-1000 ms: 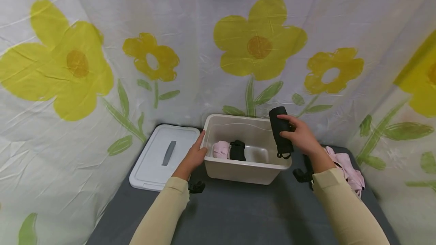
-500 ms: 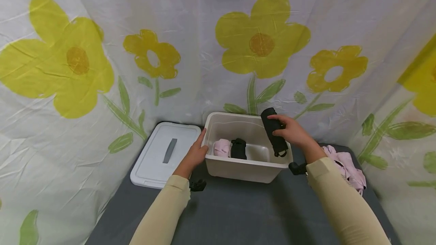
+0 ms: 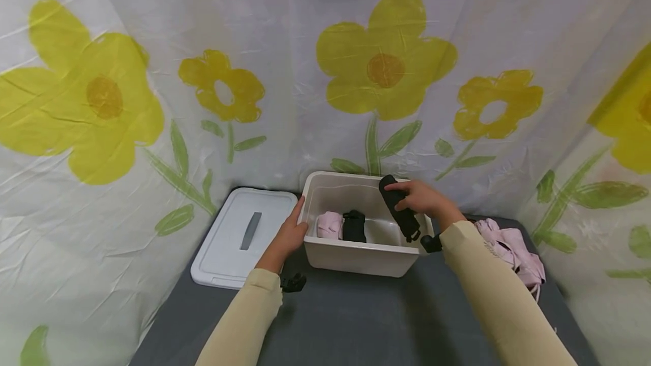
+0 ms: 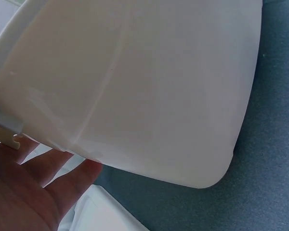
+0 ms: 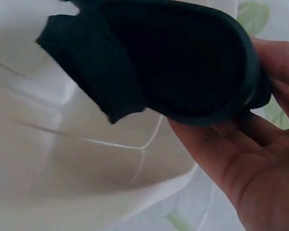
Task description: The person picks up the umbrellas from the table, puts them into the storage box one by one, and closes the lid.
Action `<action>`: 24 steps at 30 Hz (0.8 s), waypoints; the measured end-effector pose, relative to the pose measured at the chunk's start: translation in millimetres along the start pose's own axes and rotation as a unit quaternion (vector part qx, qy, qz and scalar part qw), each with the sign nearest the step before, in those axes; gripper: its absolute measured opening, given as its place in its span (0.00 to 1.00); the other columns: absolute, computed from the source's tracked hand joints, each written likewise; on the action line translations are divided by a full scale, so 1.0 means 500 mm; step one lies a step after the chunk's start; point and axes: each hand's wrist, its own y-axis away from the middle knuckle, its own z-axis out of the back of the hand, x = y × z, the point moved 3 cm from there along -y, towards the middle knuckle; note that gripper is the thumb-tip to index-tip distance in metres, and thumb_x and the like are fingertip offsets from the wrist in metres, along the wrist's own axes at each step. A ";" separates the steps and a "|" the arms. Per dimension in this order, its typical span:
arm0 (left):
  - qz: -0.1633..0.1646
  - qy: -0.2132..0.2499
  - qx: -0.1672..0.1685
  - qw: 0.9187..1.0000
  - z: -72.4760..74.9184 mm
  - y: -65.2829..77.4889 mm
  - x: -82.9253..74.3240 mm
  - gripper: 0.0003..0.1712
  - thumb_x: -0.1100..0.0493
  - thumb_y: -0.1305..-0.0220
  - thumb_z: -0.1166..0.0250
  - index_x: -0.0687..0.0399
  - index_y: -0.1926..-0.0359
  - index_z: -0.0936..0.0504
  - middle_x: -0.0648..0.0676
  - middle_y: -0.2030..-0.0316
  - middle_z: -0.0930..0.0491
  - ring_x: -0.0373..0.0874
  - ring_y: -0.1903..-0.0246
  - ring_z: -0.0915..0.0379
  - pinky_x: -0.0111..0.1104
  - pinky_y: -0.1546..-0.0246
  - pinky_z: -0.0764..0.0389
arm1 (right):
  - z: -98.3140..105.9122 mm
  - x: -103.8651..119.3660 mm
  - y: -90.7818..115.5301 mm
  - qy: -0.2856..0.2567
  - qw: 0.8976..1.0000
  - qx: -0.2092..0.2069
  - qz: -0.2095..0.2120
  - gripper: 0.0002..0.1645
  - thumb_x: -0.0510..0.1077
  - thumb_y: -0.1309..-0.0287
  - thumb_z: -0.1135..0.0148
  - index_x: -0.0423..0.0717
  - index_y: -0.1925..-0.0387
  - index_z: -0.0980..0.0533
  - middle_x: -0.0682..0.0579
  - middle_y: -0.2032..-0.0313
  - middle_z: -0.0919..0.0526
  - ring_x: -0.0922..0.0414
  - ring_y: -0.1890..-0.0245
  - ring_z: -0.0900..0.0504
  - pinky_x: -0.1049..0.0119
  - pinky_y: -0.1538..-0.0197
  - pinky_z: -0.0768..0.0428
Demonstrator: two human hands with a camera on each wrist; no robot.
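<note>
A grey table (image 3: 356,321) bears a white tub (image 3: 356,256), its lid (image 3: 244,236), and seemingly pink cloth (image 3: 513,250)

two black rolls (image 3: 399,208) (image 3: 354,225), one pink roll (image 3: 329,225) — one bin (image 3: 356,256), one lid (image 3: 244,236)

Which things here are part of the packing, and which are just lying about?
In use:
- black folded umbrella, held by the right hand
- white bin, its edge touched by the left hand
- pink roll and black roll inside it

Lying about:
- bin lid
- pink cloth
</note>
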 end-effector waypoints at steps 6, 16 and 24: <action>0.001 0.003 -0.001 1.000 -0.002 0.001 0.003 0.40 0.62 0.31 0.57 0.33 0.23 0.59 0.57 0.24 0.53 0.61 0.26 0.53 0.60 0.32 0.45 | -0.012 -0.009 -0.024 -0.030 0.998 0.042 -0.031 0.38 0.33 0.42 0.42 0.49 0.29 0.36 0.39 0.25 0.50 0.50 0.67 0.30 0.57 0.66 0.29; 0.000 0.001 -0.001 1.000 -0.007 0.002 0.007 0.40 0.61 0.31 0.57 0.32 0.23 0.59 0.56 0.23 0.54 0.59 0.26 0.54 0.59 0.32 0.45 | -0.039 -0.025 -0.048 -0.051 0.995 0.062 -0.063 0.39 0.30 0.45 0.41 0.45 0.30 0.35 0.39 0.25 0.53 0.37 0.33 0.37 0.45 0.48 0.22; -0.006 0.002 -0.004 1.000 -0.004 -0.001 0.006 0.40 0.62 0.31 0.57 0.33 0.23 0.58 0.56 0.23 0.54 0.59 0.26 0.54 0.59 0.32 0.45 | -0.052 -0.033 -0.060 -0.047 0.992 0.078 -0.086 0.38 0.29 0.44 0.42 0.43 0.30 0.36 0.34 0.26 0.53 0.38 0.37 0.31 0.44 0.48 0.22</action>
